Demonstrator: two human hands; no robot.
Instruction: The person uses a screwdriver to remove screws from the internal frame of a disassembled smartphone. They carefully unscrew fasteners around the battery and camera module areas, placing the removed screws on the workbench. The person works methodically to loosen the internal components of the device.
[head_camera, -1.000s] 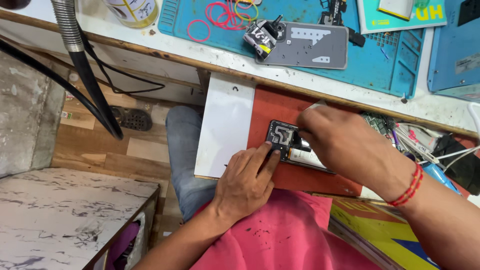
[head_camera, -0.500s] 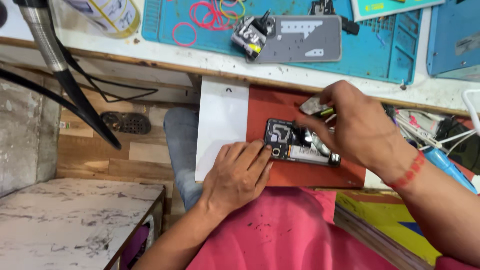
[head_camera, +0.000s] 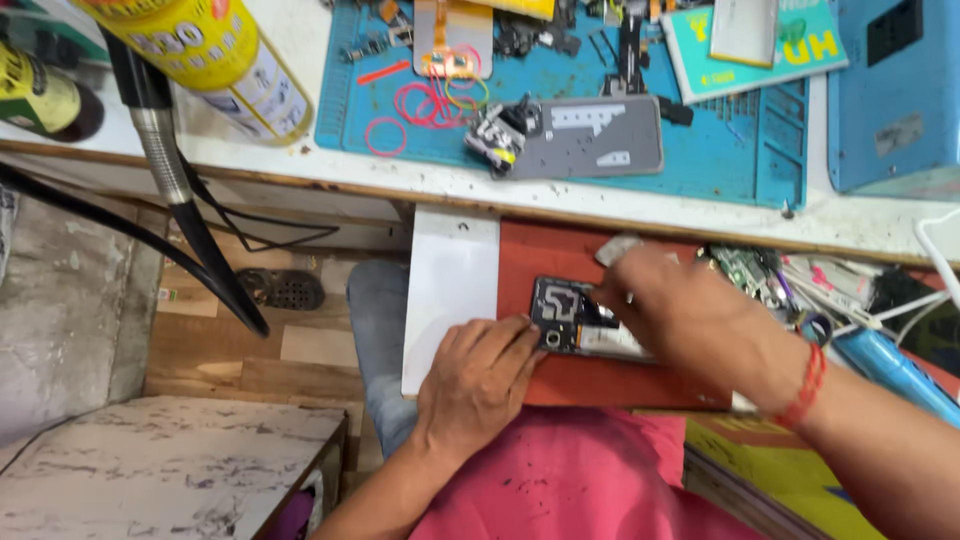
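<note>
The opened black smartphone with its back cover off (head_camera: 580, 325) lies on the red-brown board (head_camera: 560, 375) across the person's lap, and that phone is the landmark here. The left hand (head_camera: 480, 385) lies flat at the phone's lower left corner, fingertips (head_camera: 528, 338) pressed together on the edge to pin it down. The right hand (head_camera: 690, 320) covers the phone's right half, fingers curled; it looks closed around some small tool or part, though what it pinches is hidden.

Compared with half a second ago, the right hand has dropped lower and further over the phone's body, and the pale sliver that was near its fingertips now shows above the knuckles. The left hand has barely shifted. That reads as steady bracing on one side and fine work going on inside the phone on the other.

Just left of the phone sits a plain white rectangular sheet (head_camera: 450, 290). Above the phone, on the teal bench mat (head_camera: 700, 140), rests a grey phone back panel (head_camera: 590, 140) with small white label patches. Up and left of the phone, pink and red rubber bands (head_camera: 425, 105) lie in loops. Far up-left stands a yellow cylindrical can (head_camera: 215, 60) with a pale printed label. Up and right, a teal card with yellow lettering (head_camera: 790, 50), and beyond it a blue box-shaped unit (head_camera: 890, 90).
</note>
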